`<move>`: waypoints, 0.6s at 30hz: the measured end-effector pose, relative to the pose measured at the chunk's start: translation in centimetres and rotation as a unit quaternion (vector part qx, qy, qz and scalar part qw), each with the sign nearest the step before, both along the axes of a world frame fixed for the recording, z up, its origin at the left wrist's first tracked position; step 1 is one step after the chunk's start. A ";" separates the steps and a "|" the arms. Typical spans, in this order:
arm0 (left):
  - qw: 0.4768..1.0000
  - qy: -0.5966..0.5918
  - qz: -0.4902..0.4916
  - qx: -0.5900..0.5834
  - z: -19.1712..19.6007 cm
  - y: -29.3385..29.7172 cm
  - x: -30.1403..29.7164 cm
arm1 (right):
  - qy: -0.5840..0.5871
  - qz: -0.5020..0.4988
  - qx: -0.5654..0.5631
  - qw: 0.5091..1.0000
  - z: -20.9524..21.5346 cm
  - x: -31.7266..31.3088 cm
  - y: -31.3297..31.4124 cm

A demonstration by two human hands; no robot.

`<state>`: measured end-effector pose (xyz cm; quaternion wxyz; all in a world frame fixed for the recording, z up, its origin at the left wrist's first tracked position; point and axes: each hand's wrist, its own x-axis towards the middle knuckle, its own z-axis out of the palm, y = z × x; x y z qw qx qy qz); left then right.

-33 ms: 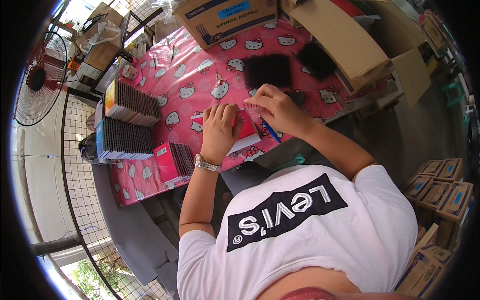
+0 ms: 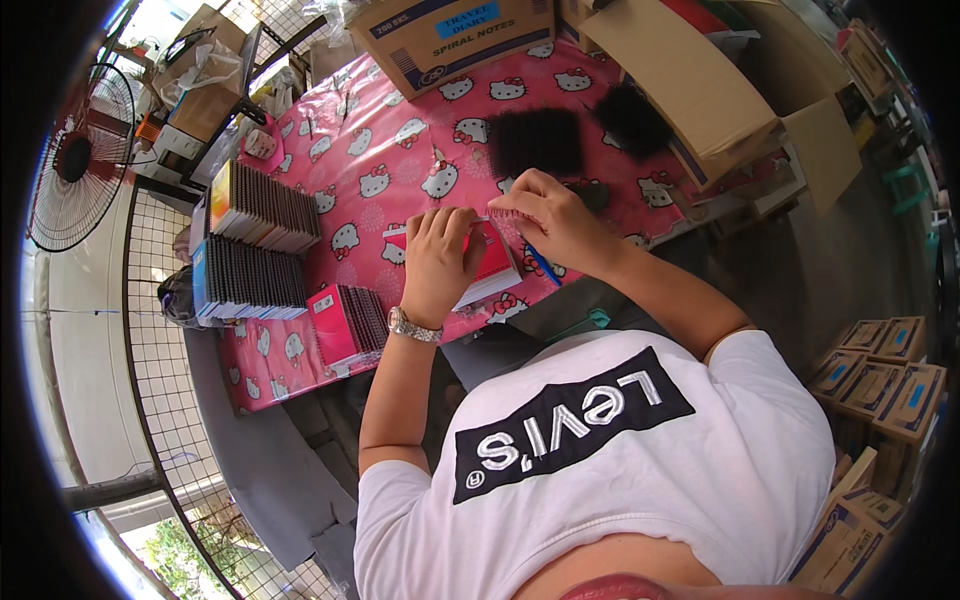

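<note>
Nothing has shifted: left hand (image 2: 438, 262) stays flat, pressing the red notebook (image 2: 492, 262) onto the table (image 2: 390, 150); right hand (image 2: 552, 218) stays pinched on its spiral binding (image 2: 503, 213).

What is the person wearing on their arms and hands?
Both forearms are bare. The left hand has a silver metal wristwatch at its wrist. The right hand wears nothing. Short white T-shirt sleeves end at the upper arms.
</note>
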<state>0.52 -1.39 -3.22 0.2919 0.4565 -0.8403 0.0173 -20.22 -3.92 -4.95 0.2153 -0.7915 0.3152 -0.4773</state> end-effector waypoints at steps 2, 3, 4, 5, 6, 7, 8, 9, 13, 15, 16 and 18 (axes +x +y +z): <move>0.999 0.011 -0.017 0.025 0.5 0.0 -0.2 | -0.011 -0.001 0.002 1.000 0.0 0.0 0.1; 0.999 0.017 -0.025 0.039 0.6 0.1 -0.4 | -0.011 -0.001 -0.004 1.000 0.0 -0.3 0.2; 0.999 0.014 -0.025 0.039 0.6 0.2 -0.6 | -0.011 -0.002 -0.010 1.000 -0.1 -0.5 0.2; 0.999 0.012 -0.025 0.039 0.6 0.3 -0.9 | -0.016 0.002 -0.022 1.000 -0.3 -0.7 0.2; 0.999 0.012 -0.026 0.040 0.6 0.4 -1.2 | -0.020 0.005 -0.033 0.999 -0.7 -0.9 0.2; 0.999 0.013 -0.020 0.035 0.5 0.4 -1.4 | -0.024 0.007 -0.045 0.999 -1.0 -1.1 0.2; 0.999 0.015 -0.013 0.031 0.5 0.5 -1.6 | -0.021 0.003 -0.065 0.998 -1.3 -1.2 0.3; 0.999 0.017 -0.006 0.026 0.5 0.5 -1.8 | -0.018 -0.001 -0.085 0.996 -1.3 -1.3 0.3; 0.999 0.025 -0.007 0.028 0.6 0.8 -2.1 | -0.091 0.002 0.042 0.995 -1.1 -1.3 0.7; 0.999 0.025 -0.002 0.023 0.6 1.0 -2.2 | -0.057 0.017 0.009 0.998 -0.8 -1.4 0.6; 0.999 0.027 -0.001 0.023 0.6 1.0 -2.2 | -0.041 0.024 -0.007 0.999 -0.7 -1.4 0.6; 0.999 0.029 0.000 0.023 0.7 1.0 -2.2 | -0.045 0.034 -0.010 0.998 -1.1 -1.6 0.5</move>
